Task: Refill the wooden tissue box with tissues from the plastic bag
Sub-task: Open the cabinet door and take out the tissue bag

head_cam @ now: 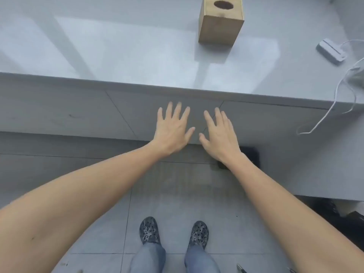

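The wooden tissue box (221, 26) stands upright on the grey counter (118, 62), far centre-right, with a dark oval hole in its top. No tissue shows in the hole. My left hand (173, 129) and my right hand (218, 133) are stretched out side by side, palms down, fingers spread, in front of the counter's front edge and below it. Both hold nothing and are well short of the box. No plastic bag is in view.
A small white device (331, 51) lies on the counter at the right, with a white cable (334, 103) hanging over the edge. A dark object (250, 154) sits under the counter. My feet in patterned clogs (173, 232) stand on the grey tiled floor.
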